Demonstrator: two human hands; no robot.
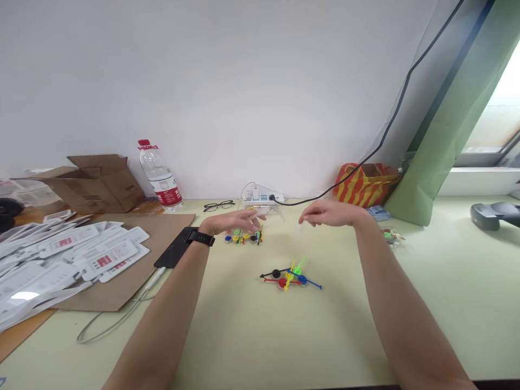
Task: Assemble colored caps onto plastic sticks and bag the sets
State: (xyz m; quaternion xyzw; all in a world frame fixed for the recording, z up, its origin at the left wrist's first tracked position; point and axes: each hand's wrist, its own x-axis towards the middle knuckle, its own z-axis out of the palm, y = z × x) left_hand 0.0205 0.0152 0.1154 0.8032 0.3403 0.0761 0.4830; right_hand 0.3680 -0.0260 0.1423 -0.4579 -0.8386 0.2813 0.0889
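Both my arms reach out over a pale green table point(252, 336). My left hand point(235, 221), with a black watch on the wrist, hovers above a small heap of coloured plastic spinner toys point(244, 237); its fingers are stretched out and slightly blurred. My right hand point(325, 214) hangs to the right at the same height, fingertips drawn together, perhaps on a thin clear bag I can barely see. Nearer to me, between my forearms, lies a second cluster of coloured spinner toys point(290, 276) in black, red, yellow, blue and green.
White packaging cards point(69, 254) spread over brown cardboard at left, beside a black phone point(176, 248). Along the wall stand an open carton point(97, 181), a water bottle point(160, 176), glasses point(219, 205), a power strip point(262, 196) and a red-yellow bag point(365, 184). A black scanner point(493, 214) lies far right.
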